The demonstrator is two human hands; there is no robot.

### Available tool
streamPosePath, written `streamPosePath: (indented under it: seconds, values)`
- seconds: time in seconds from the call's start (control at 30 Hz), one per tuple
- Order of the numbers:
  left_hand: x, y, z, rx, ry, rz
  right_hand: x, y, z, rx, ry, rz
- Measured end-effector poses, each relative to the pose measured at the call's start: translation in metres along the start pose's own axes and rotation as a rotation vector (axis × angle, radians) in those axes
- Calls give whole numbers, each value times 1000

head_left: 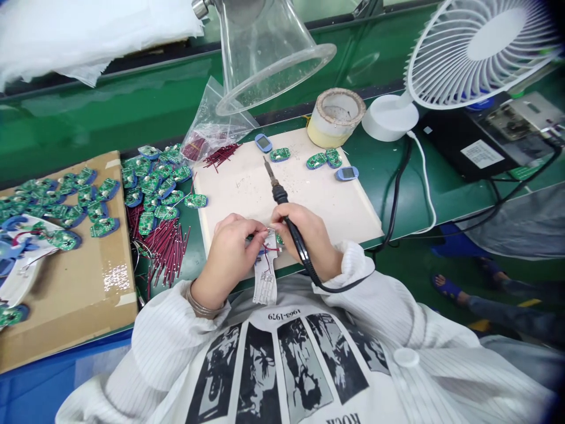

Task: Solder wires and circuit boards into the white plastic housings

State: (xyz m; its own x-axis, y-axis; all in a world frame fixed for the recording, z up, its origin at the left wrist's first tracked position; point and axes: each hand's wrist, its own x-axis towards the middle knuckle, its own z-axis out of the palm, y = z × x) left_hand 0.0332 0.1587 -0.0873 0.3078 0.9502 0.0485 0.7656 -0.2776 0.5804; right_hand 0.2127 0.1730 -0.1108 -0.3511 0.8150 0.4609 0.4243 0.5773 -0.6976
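My left hand (227, 256) is closed in a pinch on a small circuit board with red and blue wires (267, 247), held over the near edge of a beige work mat (318, 194). My right hand (309, 238) grips a black soldering iron (282, 197) whose tip points up and away, and its fingers also touch the board. A white label strip (265, 280) hangs below the board toward my chest. Most of the board is hidden by my fingers.
Several green round boards (154, 182) and red wire pieces (165, 250) lie left of the mat; more sit on a cardboard sheet (79, 282). A clear fume funnel (265, 53), tape roll (335, 115), white fan (472, 53) and black box (485, 147) stand behind. Someone's sandalled feet (450, 288) are at the right.
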Motion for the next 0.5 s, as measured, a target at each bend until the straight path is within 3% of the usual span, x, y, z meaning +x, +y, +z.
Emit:
streamPosePath:
  seconds: [0.07, 0.27, 0.5]
  values:
    - [1, -1, 1, -26, 3, -17, -2, 0, -2, 18, 24, 55]
    - [1, 0, 0, -22, -1, -33, -8, -4, -3, 126, -75, 153]
    - [1, -2, -1, 7, -14, -17, -6, -2, -2, 76, -67, 108]
